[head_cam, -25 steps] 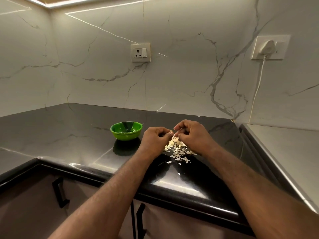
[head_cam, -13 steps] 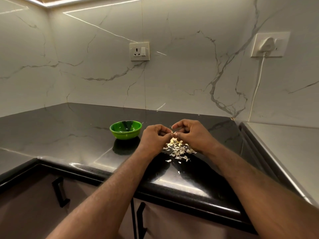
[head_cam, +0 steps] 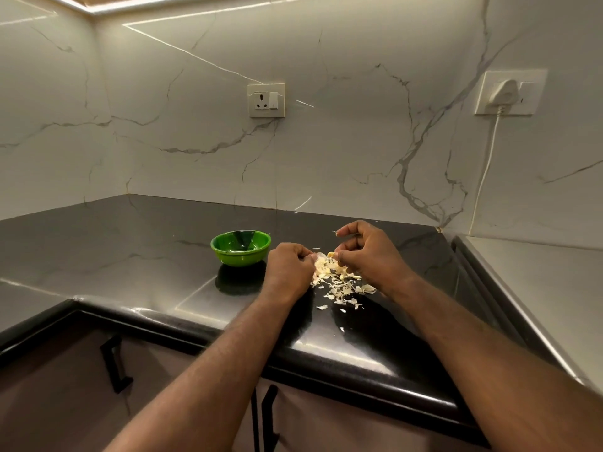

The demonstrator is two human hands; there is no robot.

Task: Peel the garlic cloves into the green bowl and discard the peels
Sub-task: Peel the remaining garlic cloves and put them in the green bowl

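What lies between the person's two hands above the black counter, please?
In the head view, a garlic clove with loose skin, pinched by the left hand and right hand; beneath it, the heap of peels lies on the counter.

Glossy black countertop [head_cam: 114,256], marble wall [head_cam: 342,141] behind the countertop, switched socket [head_cam: 266,100] above the countertop, white plug [head_cam: 505,93] and cord [head_cam: 486,171] above its right end, black cabinet handles [head_cam: 112,363] beneath the countertop

— Any writing to read here?
— None; the wall socket [head_cam: 262,102] and its switch [head_cam: 274,100] show no legible marks; the plug plate [head_cam: 528,93] is plain too; the green bowl [head_cam: 240,256] bears no label that can be made out.
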